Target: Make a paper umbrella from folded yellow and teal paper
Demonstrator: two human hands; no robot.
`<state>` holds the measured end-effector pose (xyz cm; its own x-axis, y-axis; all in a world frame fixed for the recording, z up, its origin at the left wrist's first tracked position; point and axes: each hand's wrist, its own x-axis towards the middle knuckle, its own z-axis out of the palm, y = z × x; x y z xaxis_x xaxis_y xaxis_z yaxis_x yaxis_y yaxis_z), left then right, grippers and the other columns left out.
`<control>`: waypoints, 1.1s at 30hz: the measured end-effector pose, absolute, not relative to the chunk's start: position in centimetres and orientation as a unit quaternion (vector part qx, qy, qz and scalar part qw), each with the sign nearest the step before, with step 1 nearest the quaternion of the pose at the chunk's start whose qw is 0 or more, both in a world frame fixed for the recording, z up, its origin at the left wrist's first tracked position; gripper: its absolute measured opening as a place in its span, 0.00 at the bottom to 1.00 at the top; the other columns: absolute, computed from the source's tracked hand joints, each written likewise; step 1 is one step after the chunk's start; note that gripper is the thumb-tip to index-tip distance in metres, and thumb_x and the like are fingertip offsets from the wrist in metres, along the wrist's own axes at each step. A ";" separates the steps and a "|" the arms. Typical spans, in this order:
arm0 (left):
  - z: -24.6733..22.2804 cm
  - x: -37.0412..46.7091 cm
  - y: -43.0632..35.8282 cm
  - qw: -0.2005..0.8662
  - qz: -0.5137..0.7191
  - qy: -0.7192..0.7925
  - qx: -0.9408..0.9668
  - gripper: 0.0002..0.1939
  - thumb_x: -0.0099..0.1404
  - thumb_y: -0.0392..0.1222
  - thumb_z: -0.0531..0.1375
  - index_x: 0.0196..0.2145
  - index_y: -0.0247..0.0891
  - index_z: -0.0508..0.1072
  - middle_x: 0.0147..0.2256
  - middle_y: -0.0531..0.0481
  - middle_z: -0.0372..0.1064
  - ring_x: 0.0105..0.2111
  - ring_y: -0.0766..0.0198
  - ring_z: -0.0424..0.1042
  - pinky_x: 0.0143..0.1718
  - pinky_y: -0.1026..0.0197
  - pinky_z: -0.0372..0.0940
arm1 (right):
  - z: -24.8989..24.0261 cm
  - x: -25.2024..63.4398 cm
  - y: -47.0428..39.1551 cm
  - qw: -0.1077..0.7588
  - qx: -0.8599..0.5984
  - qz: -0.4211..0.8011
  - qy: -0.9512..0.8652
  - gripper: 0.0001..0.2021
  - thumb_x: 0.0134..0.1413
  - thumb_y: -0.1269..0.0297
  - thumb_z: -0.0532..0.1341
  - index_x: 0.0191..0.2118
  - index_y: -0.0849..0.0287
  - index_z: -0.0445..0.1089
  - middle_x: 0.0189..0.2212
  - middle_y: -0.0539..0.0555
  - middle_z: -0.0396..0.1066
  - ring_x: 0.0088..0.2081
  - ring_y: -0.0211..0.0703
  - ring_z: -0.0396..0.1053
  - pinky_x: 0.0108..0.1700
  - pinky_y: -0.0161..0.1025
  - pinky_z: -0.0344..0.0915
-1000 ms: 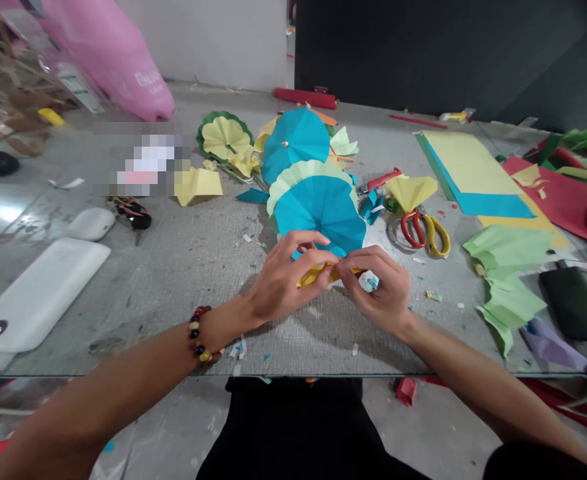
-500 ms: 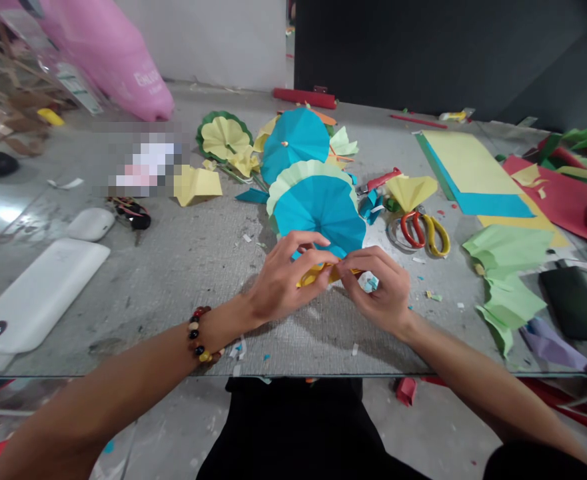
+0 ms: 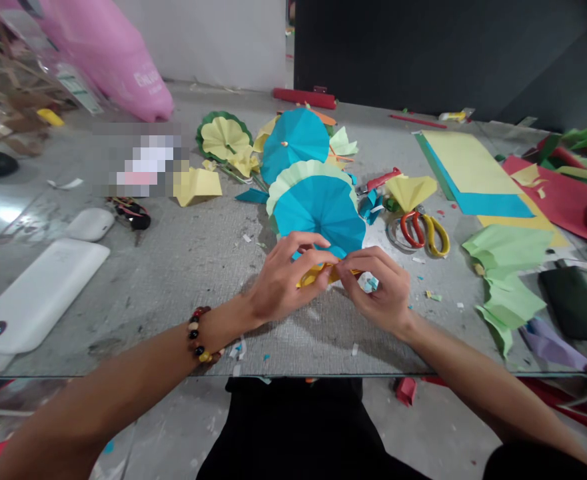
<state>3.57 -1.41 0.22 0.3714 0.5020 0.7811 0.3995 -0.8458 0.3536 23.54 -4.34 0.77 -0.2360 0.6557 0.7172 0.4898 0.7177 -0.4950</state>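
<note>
A folded strip of orange-yellow paper (image 3: 309,275) is pinched between my two hands above the table. My left hand (image 3: 296,270), with a beaded bracelet at its wrist, holds the strip's left part between thumb and fingers. Close against it, my right hand (image 3: 377,287) pinches the other end; the fingertips hide much of the paper. Just beyond lies a round pleated blue paper piece (image 3: 318,213) on a scalloped pale green one (image 3: 293,180). Behind these rests another pleated blue disc (image 3: 298,140) with a small tip at its centre.
Scissors (image 3: 426,233) with red and yellow handles lie right of the discs. Coloured sheets (image 3: 473,167) and crumpled green paper (image 3: 510,267) cover the right side. A white power bank (image 3: 43,293) is at left, a pink bottle (image 3: 118,60) at back left. Paper scraps dot the table.
</note>
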 end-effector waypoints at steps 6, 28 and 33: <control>0.2 3.6 -1.5 0.052 0.491 0.268 0.827 0.07 0.70 0.35 0.62 0.45 0.41 0.72 0.47 0.46 0.69 0.46 0.62 0.74 0.48 0.57 0.75 | 0.7 23.6 -4.3 0.496 -0.364 0.074 -0.785 0.12 0.57 0.77 0.66 0.42 0.53 0.74 0.37 0.50 0.77 0.35 0.37 0.74 0.32 0.35 0.73; 0.1 3.6 -1.6 0.050 0.492 0.272 0.826 0.07 0.70 0.36 0.63 0.45 0.42 0.72 0.48 0.47 0.70 0.45 0.62 0.74 0.49 0.57 0.74 | 0.6 23.7 -4.4 0.491 -0.356 0.066 -0.793 0.12 0.56 0.79 0.66 0.42 0.55 0.74 0.37 0.51 0.77 0.35 0.38 0.75 0.35 0.35 0.74; 0.1 3.6 -1.6 0.054 0.492 0.275 0.825 0.06 0.69 0.37 0.62 0.44 0.43 0.72 0.48 0.48 0.71 0.45 0.62 0.75 0.50 0.56 0.73 | 0.6 23.7 -4.4 0.489 -0.357 0.059 -0.794 0.12 0.57 0.78 0.66 0.43 0.54 0.74 0.38 0.50 0.78 0.35 0.38 0.75 0.35 0.36 0.75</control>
